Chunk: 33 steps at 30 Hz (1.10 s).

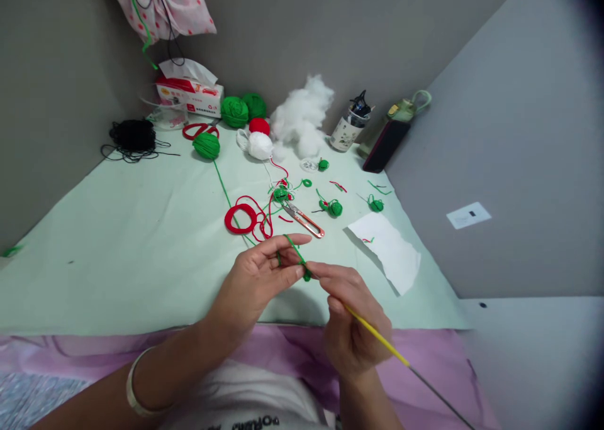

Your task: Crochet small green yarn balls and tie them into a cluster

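My left hand (261, 279) pinches a green yarn strand (295, 249) that runs over its index finger, with a small green crocheted piece (307, 275) at the fingertips. My right hand (352, 320) grips a yellow-handled crochet hook (377, 337), its tip at that green piece. The strand leads back across the pale green cloth (117, 248) to a green yarn ball (206, 145).
Snips (304, 220) and a coil of red yarn (240, 219) lie just beyond my hands. Small green crocheted pieces (335, 208), white paper (389, 249), white and red yarn balls (259, 142), stuffing (302, 119), a tissue box (189, 95), black yarn (132, 136) and a cup (348, 128) lie farther back.
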{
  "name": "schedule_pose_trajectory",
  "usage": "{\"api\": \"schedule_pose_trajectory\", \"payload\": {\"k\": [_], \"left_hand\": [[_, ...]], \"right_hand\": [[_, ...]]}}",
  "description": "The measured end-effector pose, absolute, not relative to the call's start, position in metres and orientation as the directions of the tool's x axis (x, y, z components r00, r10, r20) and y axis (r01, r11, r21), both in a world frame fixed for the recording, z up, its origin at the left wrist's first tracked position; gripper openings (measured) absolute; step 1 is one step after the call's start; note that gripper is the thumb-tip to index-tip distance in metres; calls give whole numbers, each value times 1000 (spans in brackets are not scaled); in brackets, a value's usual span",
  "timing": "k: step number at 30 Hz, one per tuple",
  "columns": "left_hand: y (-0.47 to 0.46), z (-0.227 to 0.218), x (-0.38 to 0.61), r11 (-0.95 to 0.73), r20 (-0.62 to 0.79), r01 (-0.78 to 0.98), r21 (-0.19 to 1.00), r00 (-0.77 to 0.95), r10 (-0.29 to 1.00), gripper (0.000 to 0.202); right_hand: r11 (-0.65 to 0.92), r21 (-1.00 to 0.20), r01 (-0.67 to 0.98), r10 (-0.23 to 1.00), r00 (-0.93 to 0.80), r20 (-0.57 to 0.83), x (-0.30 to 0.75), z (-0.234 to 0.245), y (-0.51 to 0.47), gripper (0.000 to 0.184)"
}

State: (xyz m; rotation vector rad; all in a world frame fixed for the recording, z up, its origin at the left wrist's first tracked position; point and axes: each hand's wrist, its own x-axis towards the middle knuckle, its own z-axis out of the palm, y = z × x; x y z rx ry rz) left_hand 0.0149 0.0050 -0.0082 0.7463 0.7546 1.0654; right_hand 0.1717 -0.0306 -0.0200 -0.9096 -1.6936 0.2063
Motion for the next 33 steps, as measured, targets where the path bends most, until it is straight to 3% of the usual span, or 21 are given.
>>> {"api": "schedule_pose_trajectory", "payload": {"k": [4, 10, 14, 19, 23, 33], "left_hand": [[5, -8, 17, 239, -156, -439, 866, 217, 964, 31], [5, -3, 19, 109, -86, -371, 922, 78, 993, 27], [3, -1, 20, 93, -75, -387, 917, 63, 995, 28], [-3, -2, 22, 166, -120, -453, 876, 129, 984, 36], [-3, -5, 21, 235, -150, -525, 818, 200, 968, 39], [0, -6, 16, 348, -165, -538, 768, 359, 919, 35]], "right_hand": [[716, -536, 447, 638, -108, 762, 172, -20, -31, 25], [669, -364, 648, 615, -208, 760, 172, -21, -36, 30], [673, -344, 655, 583, -183, 792, 170, -28, -34, 30], [691, -448, 568, 571, -48, 820, 162, -33, -25, 25], [706, -591, 389, 602, 108, 791, 156, -28, -22, 22], [520, -851, -75, 839, 232, 492, 159, -19, -20, 17]]}}
